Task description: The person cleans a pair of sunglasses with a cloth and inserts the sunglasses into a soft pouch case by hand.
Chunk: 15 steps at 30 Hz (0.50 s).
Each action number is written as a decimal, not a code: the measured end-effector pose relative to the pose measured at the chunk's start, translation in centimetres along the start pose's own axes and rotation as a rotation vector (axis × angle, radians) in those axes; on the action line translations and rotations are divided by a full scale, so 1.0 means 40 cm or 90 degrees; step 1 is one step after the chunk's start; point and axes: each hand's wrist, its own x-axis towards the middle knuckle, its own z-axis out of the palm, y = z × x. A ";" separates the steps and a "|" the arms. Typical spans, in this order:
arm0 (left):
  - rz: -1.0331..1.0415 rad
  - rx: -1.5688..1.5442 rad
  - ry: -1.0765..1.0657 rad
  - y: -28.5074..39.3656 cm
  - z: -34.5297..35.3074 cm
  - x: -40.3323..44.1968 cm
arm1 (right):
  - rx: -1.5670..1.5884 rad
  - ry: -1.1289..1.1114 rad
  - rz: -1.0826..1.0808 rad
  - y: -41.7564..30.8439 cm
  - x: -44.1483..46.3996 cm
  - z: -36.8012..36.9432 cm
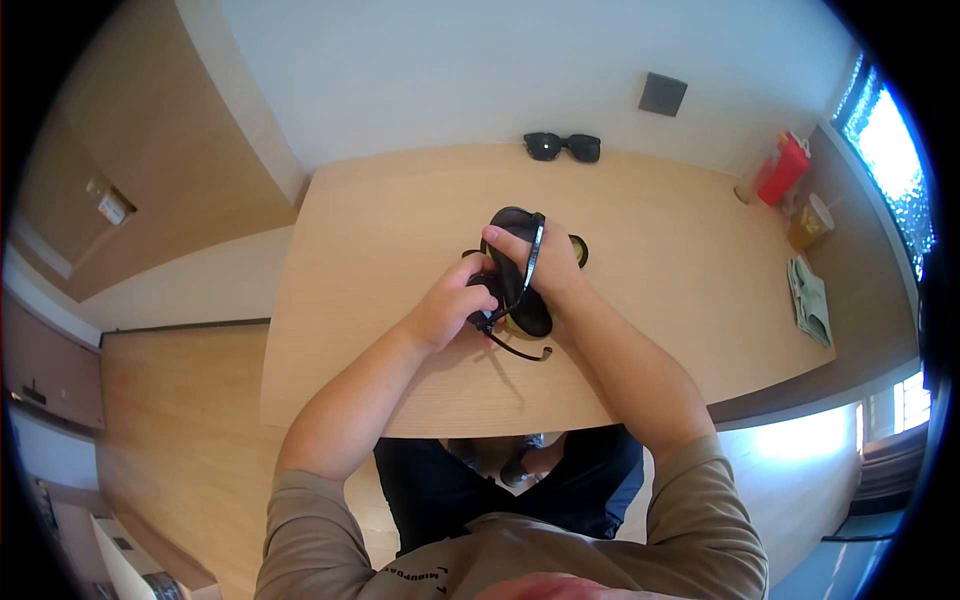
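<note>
Over the near middle of the table, both of my hands hold a black headset (538, 245) with a thin headband and a microphone boom (515, 350) curving toward me. My left hand (445, 310) has its fingers closed around the earpiece end, where the boom joins. On the other side, my right hand (560, 265) grips the headband, its thumb lying across a long black rounded piece (512, 225). Below and beside the hands show black and yellow-green parts (530, 320), partly covered; I cannot tell what they belong to.
Black sunglasses (562, 148) lie at the table's back edge by the wall. To the right stand a red container (783, 170) and a cup with a brownish drink (810, 222), with a folded cloth or paper (808, 300) nearer me. The wooden table (350, 220) ends just before my lap.
</note>
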 end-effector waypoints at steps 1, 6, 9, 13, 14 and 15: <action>-0.010 0.004 -0.007 0.004 -0.002 -0.001 | -0.012 0.020 0.011 0.000 0.001 0.002; -0.009 -0.043 0.002 0.012 0.002 -0.008 | 0.084 0.072 0.038 0.045 0.022 0.007; -0.021 -0.076 0.007 0.017 0.001 -0.008 | 0.127 0.062 0.030 0.048 0.022 0.004; -0.018 -0.083 0.000 0.012 -0.003 -0.006 | 0.110 0.058 0.024 0.054 0.025 0.004; -0.018 -0.083 -0.012 0.010 -0.007 -0.004 | 0.106 0.059 0.025 0.052 0.024 0.005; -0.018 -0.082 -0.024 0.008 -0.012 -0.002 | 0.102 0.060 0.025 0.043 0.020 0.007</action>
